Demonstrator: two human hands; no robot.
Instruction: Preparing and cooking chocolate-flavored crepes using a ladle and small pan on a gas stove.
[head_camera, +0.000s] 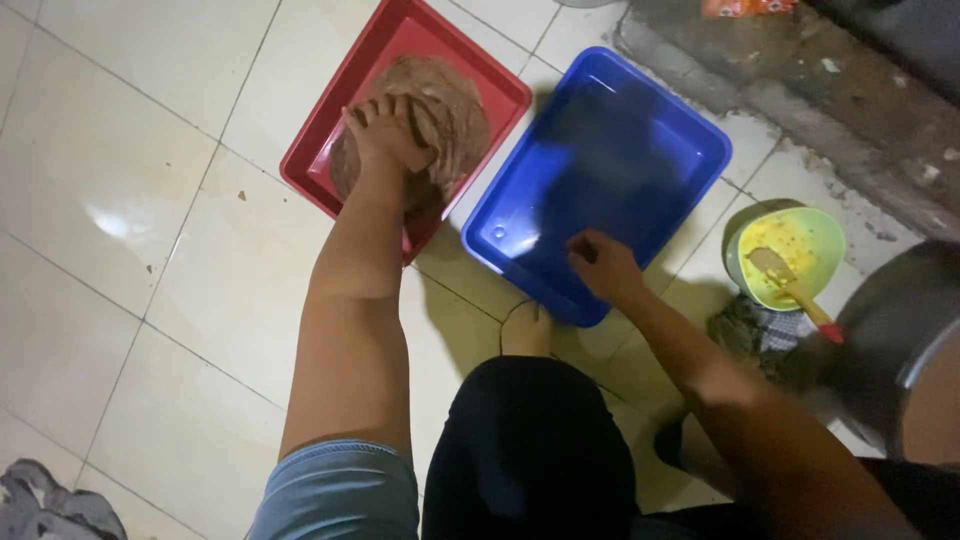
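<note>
Head view: left hand (385, 130) pressed fingers-spread into brown dough mass (440, 125) in red tray (330, 150), long axis running toward upper right. Right hand (603, 265) gripped near rim of blue tray (610, 160), just beside, same slant. Bare floor tiles (150, 200) lay left; green bowl (790, 250) near right.

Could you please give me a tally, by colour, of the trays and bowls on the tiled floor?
Red tray, holding a brown dough lump that the left hand presses: 1
Blue tray, right hand inside it: 1
Green bowl with a spatula: 1
Total: 3 containers
</note>
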